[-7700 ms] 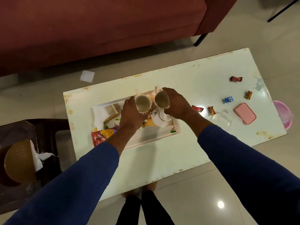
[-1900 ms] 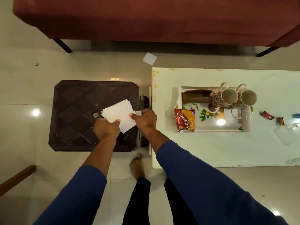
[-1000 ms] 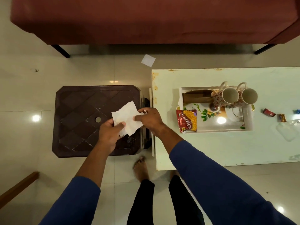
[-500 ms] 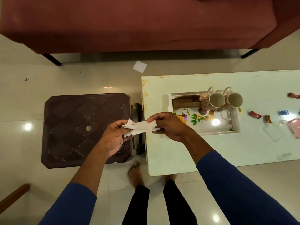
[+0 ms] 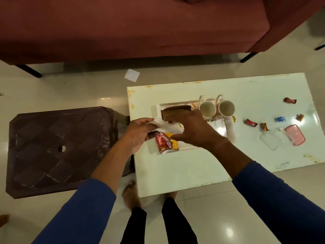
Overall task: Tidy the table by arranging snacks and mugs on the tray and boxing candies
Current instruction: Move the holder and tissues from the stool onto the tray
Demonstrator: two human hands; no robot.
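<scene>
My left hand (image 5: 139, 132) pinches a folded white tissue (image 5: 162, 125) at its 9 o'clock end, carrying it over the near-left corner of the tray (image 5: 159, 107) — I judge it is meant to lie there with the snacks. My right hand (image 5: 191, 131) hovers above the tray with fingers spread and relaxed, gripping nothing that I can see, thumb reaching toward the red-and-yellow snack packet (image 5: 166, 142) at the tray's 7 o'clock corner, probably to steady or shift it so the tissue gets room. The two mugs (image 5: 217, 109) already stand side by side at the tray's 1 o'clock corner, and a brown box (image 5: 175, 110) sits along its far edge, so free space is tight. The candies (image 5: 251, 122) lie loose on the table (image 5: 175, 169) toward 3 o'clock, near a clear container (image 5: 270, 140) and its pink lid (image 5: 294, 134) — not yet boxed. At 9 o'clock stands a dark stool (image 5: 58, 148); a maroon sofa (image 5: 133, 25) fills 12 o'clock, with a white paper scrap (image 5: 131, 75) on the floor before it.
</scene>
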